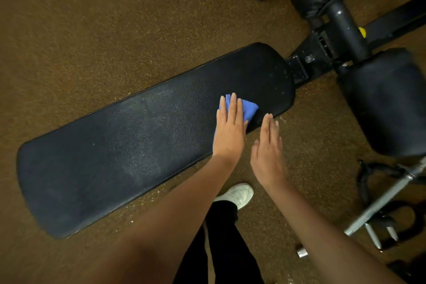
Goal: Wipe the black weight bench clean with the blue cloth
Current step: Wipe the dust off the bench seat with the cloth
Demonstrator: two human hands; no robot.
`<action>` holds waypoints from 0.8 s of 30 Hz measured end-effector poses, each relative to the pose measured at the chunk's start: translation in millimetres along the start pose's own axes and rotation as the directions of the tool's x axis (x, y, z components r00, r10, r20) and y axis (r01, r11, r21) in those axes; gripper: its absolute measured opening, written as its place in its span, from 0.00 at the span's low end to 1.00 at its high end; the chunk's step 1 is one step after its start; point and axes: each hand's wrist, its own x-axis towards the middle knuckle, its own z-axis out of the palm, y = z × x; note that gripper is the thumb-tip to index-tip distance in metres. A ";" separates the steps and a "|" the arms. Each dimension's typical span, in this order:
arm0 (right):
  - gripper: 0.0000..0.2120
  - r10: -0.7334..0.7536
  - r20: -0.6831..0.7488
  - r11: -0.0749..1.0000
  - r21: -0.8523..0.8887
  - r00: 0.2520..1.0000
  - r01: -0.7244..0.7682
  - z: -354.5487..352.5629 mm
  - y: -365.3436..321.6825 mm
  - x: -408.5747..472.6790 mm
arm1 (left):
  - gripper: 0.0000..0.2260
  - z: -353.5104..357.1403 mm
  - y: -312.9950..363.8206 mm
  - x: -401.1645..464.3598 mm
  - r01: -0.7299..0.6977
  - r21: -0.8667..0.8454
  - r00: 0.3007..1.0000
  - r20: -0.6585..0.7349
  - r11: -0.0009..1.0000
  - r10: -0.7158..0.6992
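The floor [92,30] is a brown, speckled, grainy surface that fills most of the view, with wide bare stretches above and below the bench. The bench [138,140] is a long, flat black pad with rounded ends, lying diagonally from lower left to upper right; its skin is pebbled vinyl, with dull greyish streaks across the middle. Its near long edge runs just under both wrists. At its upper right end a black metal frame [322,53] joins it, carrying a round tube and a small yellow knob [362,32]. Two fat black roller pads [387,99], cylindrical and smooth, with gathered ends, sit on either side of that tube. At the right edge lies a silvery metal bar [387,200] over black straps, tight against the lower pad.

The left hand [230,129] lies flat, fingers straight and together, pressing the cloth [250,108] onto the bench near its right end, close to the near edge. The cloth is blue, soft, folded into a small wad, showing past the fingertips and at the wrist side. The right hand [268,152] is flat and relaxed, holding nothing, fingertips at the bench's near edge, just beside the left hand. A white shoe [238,193] stands on the floor below, between the forearms.
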 end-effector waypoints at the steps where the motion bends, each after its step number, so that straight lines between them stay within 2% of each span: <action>1: 0.32 -0.008 0.005 1.000 -0.003 1.000 0.008 -1.5 1.0 -0.5 | 0.25 -0.8 -0.4 5.5 -0.023 0.014 0.999 0.022 1.000 0.023; 3: 0.32 -0.018 0.018 1.000 -0.008 1.000 0.019 -3.9 2.8 -0.9 | 0.25 -1.5 3.0 18.4 -0.034 0.026 0.999 0.035 0.999 0.034; 6: 0.33 -0.023 0.009 1.000 -0.008 1.000 0.024 -8.2 2.6 0.9 | 0.24 -7.6 12.4 25.7 0.048 -0.061 0.998 0.035 0.997 -0.046; 8: 0.33 -0.020 0.000 1.000 -0.004 1.000 0.020 -10.4 1.1 2.9 | 0.24 -12.0 14.0 21.2 0.046 -0.253 0.999 0.035 0.966 -0.039; 10: 0.34 -0.032 -0.003 0.999 -0.015 0.999 0.031 -9.4 -3.6 5.8 | 0.22 -20.4 8.6 15.8 0.011 -0.522 1.000 0.013 0.853 -0.004; 12: 0.35 -0.074 0.000 0.997 -0.019 0.997 0.074 -3.7 -13.4 11.2 | 0.21 -30.3 -2.2 16.3 -0.017 -0.623 0.997 -0.064 0.782 -0.029; 15: 0.40 -0.110 0.030 0.989 -0.098 0.994 0.112 11.1 -32.0 24.7 | 0.23 -42.6 -19.3 30.7 -0.009 -0.633 0.985 -0.140 0.774 -0.104; 17: 0.44 -0.110 0.043 0.985 -0.127 0.993 0.114 18.2 -43.3 37.9 | 0.23 -48.7 -29.7 40.2 -0.026 -0.618 0.982 -0.162 0.786 -0.095; 21: 0.38 -0.122 0.027 0.966 -0.227 0.992 0.125 23.7 -47.0 64.1 | 0.22 -51.8 -42.5 46.3 -0.084 -0.552 0.988 -0.156 0.830 -0.004; 24: 0.32 -0.205 -0.014 0.936 -0.294 0.979 0.192 19.9 -39.9 85.7 | 0.22 -47.5 -47.4 46.1 -0.088 -0.507 0.993 -0.112 0.857 0.035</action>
